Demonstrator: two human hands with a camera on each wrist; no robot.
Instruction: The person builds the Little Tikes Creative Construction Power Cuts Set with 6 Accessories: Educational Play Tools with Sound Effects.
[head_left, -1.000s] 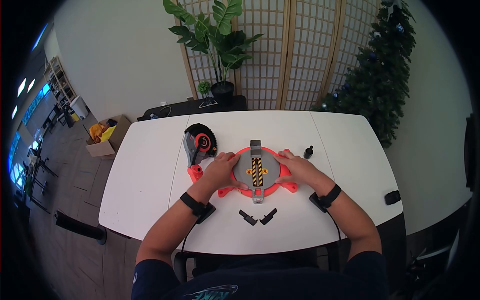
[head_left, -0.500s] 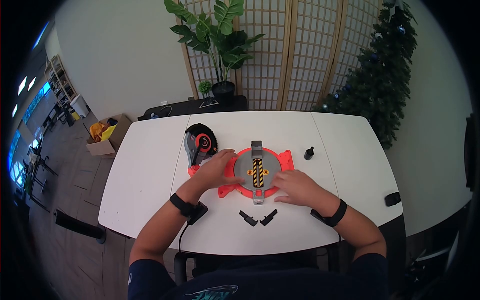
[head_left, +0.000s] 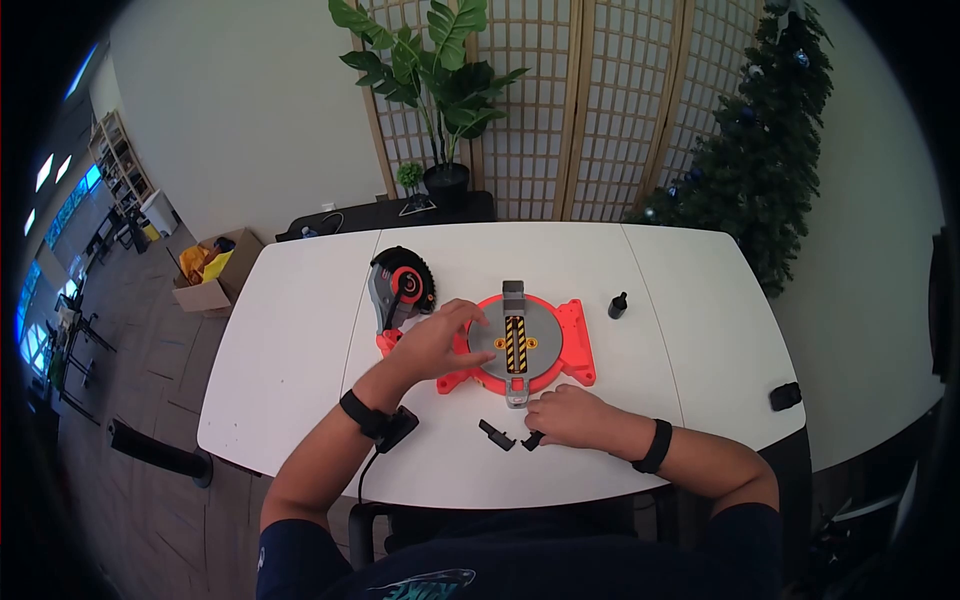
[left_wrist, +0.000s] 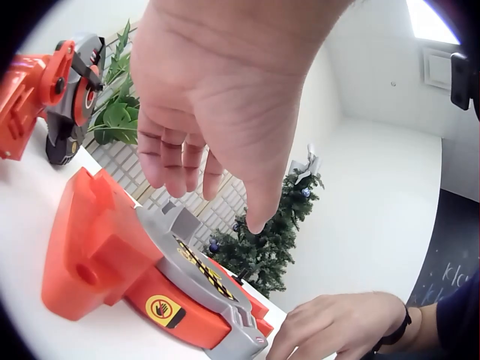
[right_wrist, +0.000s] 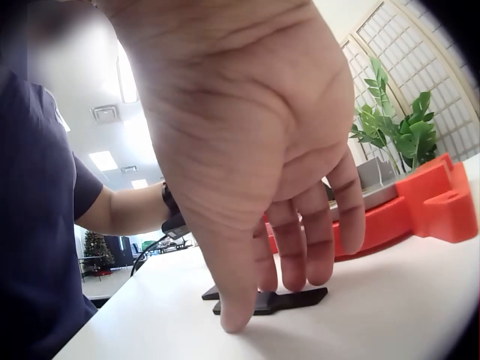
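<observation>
A toy mitre saw base (head_left: 575, 345), orange with a grey round turntable (head_left: 485, 340) and a black-and-yellow striped strip, lies mid-table. Over its left side hovers my left hand (head_left: 435, 340), thumb and fingers spread apart; the left wrist view shows nothing in the palm. In front of the base, my right hand (head_left: 570, 417) reaches down to a small black plastic piece (right_wrist: 289, 301). Its thumb tip and fingertips are right at that piece, with a gap between them. A matching black piece (head_left: 496, 436) lies just left of it.
The toy saw's head (head_left: 400, 290), with its black round blade guard, stands behind my left hand. A small black part (head_left: 618, 305) sits at the back right. Another black object (head_left: 785, 396) is by the right edge of the white table (head_left: 280, 350).
My right hand has let go of the base's right side and come down toward me to the right black piece. My left hand has lifted off the base's left side.
</observation>
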